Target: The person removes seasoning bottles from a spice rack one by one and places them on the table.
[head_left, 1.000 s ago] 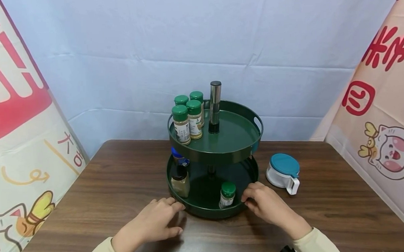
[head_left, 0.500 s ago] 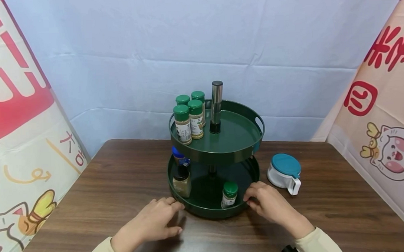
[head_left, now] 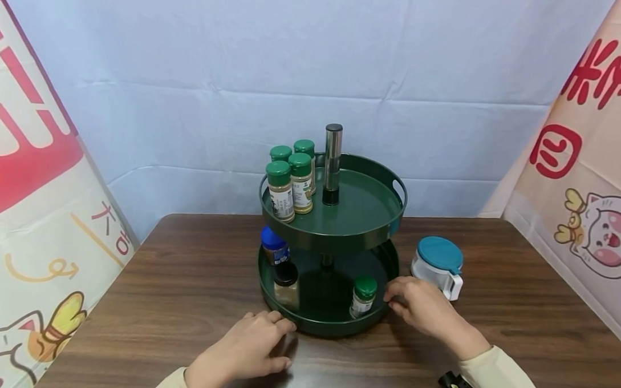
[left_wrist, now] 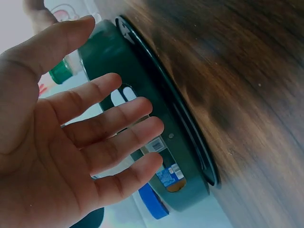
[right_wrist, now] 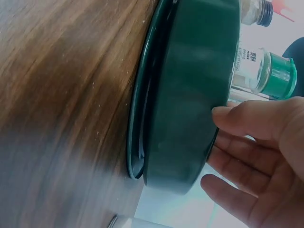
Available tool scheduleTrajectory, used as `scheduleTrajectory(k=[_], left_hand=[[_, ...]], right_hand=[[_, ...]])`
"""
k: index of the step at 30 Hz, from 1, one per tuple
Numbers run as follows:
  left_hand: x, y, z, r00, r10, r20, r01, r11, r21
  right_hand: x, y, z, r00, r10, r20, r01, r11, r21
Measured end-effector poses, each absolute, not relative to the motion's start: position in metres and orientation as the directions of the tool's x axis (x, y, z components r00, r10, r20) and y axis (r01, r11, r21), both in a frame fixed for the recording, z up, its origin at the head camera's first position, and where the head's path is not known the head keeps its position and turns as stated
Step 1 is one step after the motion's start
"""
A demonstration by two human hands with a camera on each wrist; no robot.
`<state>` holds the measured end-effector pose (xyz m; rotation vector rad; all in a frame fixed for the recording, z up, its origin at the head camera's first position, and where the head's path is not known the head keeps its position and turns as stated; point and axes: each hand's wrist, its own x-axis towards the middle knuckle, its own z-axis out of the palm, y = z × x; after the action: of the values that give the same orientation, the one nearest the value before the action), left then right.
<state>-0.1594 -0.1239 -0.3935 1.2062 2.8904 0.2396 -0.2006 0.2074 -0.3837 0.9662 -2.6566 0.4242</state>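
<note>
A green two-tier turntable (head_left: 336, 328) stands on the wooden table. My right hand (head_left: 424, 307) pinches the lower tray's rim at the right front, its thumb against the outer wall in the right wrist view. At the left front, my left hand (head_left: 246, 347) has its fingers extended, fingertips right at the lower tray's wall. The lower tray carries a small green-capped spice jar (head_left: 364, 295) near the right hand, a black-lidded jar (head_left: 286, 283) and a blue-lidded jar (head_left: 274, 241) at the left. Several green-capped spice jars (head_left: 281, 196) stand together on the upper tray's left side.
A white pot with a blue lid and a handle (head_left: 438, 255) stands right of the turntable, close behind the right hand. A metal post (head_left: 332, 159) rises through the upper tray. A pale cloth (head_left: 211, 134) hangs behind the table, with printed cloths at both sides.
The lower tray has turned, its front going right: the green-capped and black-lidded jars shifted right, and the blue-lidded jar came forward. Both hands moved slightly right. The upper tray's jars stayed in place.
</note>
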Motion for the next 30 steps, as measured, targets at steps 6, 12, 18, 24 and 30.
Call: scheduleTrajectory(k=[6,12,18,24,30], left_hand=[[-0.159,-0.123,-0.392,-0.705,0.706,0.066,0.708,0.693,0.136],[-0.159,-0.126,-0.386,-0.706,0.706,0.054,0.705,0.692,0.159],[-0.162,-0.133,-0.379,-0.707,0.699,0.11,0.704,0.68,0.204],[-0.164,-0.138,-0.381,-0.72,0.687,0.1,0.687,0.683,0.248],[-0.171,-0.144,-0.38,-0.751,0.655,0.079,0.643,0.7,0.311]], right_hand=[[-0.201,0.209,-0.384,-0.732,-0.567,0.378,-0.656,0.736,-0.167],[-0.199,0.208,-0.382,-0.762,-0.561,0.322,-0.633,0.751,-0.188],[-0.196,0.209,-0.375,-0.802,-0.538,0.259,-0.594,0.767,-0.244],[-0.194,0.21,-0.369,-0.831,-0.521,0.195,-0.556,0.775,-0.299],[-0.194,0.208,-0.363,-0.845,-0.509,0.165,-0.532,0.767,-0.359]])
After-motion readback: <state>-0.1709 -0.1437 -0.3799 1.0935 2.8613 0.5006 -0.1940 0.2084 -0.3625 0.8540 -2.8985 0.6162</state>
